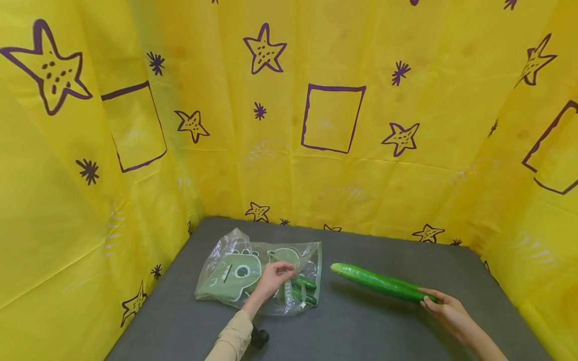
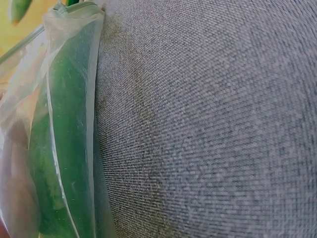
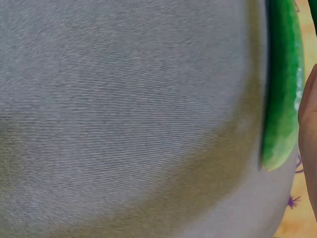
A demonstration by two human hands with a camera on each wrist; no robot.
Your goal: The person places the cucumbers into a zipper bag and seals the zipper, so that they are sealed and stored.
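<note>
A clear plastic zip bag [image 1: 217, 286] with green cartoon monster prints lies on the dark table. Inside its right part are green cucumbers [image 1: 308, 284], partly hidden by the print and the hand; one shows large through the plastic in the left wrist view. My left hand [image 1: 271, 281] is over the bag near its zip edge, fingers bent and pinching the upper plastic. To the right, my right hand [image 1: 444, 308] grips one end of a long cucumber [image 1: 379, 283]. Its paler end points left toward the bag, apart from it. A cucumber [image 3: 285, 84] also shows at the right wrist view's edge.
The grey table [image 1: 384, 336] is walled by yellow fabric [image 1: 280, 185] with purple stars and squares at the back and both sides. A small black object [image 1: 259, 337] shows beside the left forearm.
</note>
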